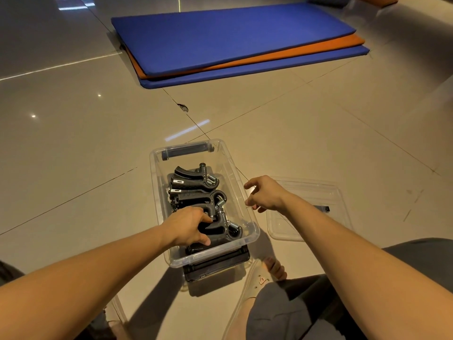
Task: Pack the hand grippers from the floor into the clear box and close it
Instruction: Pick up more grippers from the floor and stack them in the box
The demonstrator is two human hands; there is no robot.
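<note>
Packing step: left hand (pixel 190 225) grasped the nearest hand gripper (pixel 220 231) inside the clear box (pixel 154 173), right hand (pixel 263 195) curled at its rim, hold unclear; next, release, then fetch the lid (pixel 318 192) lying beside.

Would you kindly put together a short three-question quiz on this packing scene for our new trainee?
1. Short answer: where does the lid lie relative to the clear box?
2. Multiple choice: the left hand holds A) the lid, B) a hand gripper, C) nothing.
3. True or false: the right hand is down inside the box.
Key: 1 on the floor, to its right; 2 B; 3 false, it holds the right rim.
</note>
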